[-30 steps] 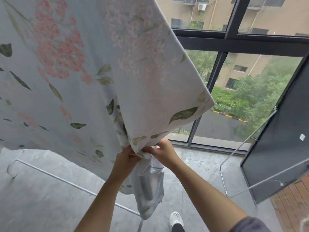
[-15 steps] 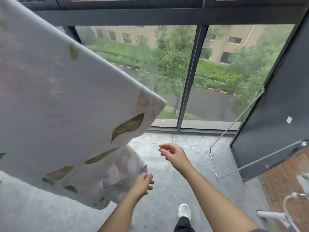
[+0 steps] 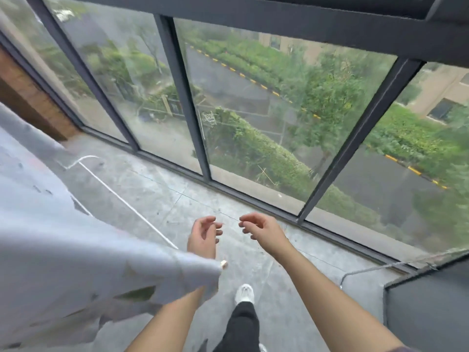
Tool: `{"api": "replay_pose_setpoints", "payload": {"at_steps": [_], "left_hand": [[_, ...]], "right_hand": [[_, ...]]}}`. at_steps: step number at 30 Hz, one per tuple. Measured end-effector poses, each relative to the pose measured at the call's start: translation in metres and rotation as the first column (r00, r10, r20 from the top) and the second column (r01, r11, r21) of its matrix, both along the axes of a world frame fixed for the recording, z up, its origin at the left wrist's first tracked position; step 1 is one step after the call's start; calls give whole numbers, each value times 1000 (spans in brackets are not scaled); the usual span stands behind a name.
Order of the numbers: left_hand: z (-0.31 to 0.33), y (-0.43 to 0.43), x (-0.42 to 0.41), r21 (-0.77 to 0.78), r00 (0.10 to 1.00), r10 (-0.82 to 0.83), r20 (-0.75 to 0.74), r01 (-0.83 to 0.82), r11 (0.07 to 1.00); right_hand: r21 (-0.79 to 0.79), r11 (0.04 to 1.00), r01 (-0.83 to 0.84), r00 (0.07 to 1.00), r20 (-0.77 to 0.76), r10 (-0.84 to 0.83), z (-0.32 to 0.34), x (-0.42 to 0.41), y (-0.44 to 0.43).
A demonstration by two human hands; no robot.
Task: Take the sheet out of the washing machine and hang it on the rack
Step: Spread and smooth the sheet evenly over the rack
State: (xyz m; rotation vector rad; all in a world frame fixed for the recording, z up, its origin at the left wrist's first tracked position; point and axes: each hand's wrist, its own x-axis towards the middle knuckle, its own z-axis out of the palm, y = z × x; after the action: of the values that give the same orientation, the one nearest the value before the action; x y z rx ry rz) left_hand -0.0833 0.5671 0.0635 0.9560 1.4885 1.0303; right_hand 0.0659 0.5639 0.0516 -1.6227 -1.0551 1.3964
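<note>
Both your hands are empty and held out in front of you over the floor [image 3: 157, 199], fingers loosely curled and apart: the left hand [image 3: 203, 236] just beside the right hand [image 3: 261, 228], neither touching anything. The sheet [image 3: 76, 250] hangs at your left, pale with green leaf prints, blurred, its lower corner lying across your left forearm. A thin white rack [image 3: 121, 199] bar runs out from under the sheet along the floor side. Your shoe [image 3: 245, 293] shows below, and the window [image 3: 253, 110] fills the view ahead
</note>
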Motion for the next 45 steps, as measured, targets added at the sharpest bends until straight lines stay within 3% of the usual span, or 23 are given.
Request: {"api": "replay_pose_setpoints", "payload": {"at_steps": [6, 11, 14, 19, 24, 28, 32, 38, 45], "left_hand": [[-18, 53, -18, 26, 971, 226, -78, -225, 974], [-20, 83, -29, -5, 879, 465, -105, -468, 884], [-18, 90, -43, -5, 788, 600, -139, -606, 795], [-27, 104, -61, 24, 584, 797, -153, -804, 594], [-42, 107, -47, 13, 370, 919, -138, -927, 375], [-63, 116, -40, -57, 287, 946, -151, -958, 282], [-95, 129, -52, -181, 306, 930, -201, -945, 272], [-161, 164, -95, -400, 328, 886, -329, -898, 184], [-232, 211, -134, -633, 467, 807, -361, -759, 156]], "right_hand": [[-6, 935, -353, 934, 48, 353, -6, -28, 108], [-46, 836, -547, 836, 28, 549, -6, -49, 167], [-84, 743, -664, 746, -3, 666, -4, -66, 190], [-139, 507, -851, 517, -47, 855, -3, -89, 235], [-195, 351, -916, 369, -65, 927, -9, -98, 278], [-247, 254, -935, 283, -90, 955, -27, -118, 303], [-308, 227, -924, 277, -127, 953, -55, -151, 316], [-448, 218, -867, 312, -148, 938, -116, -206, 339], [-553, 200, -809, 355, -190, 915, -194, -269, 383]]}}
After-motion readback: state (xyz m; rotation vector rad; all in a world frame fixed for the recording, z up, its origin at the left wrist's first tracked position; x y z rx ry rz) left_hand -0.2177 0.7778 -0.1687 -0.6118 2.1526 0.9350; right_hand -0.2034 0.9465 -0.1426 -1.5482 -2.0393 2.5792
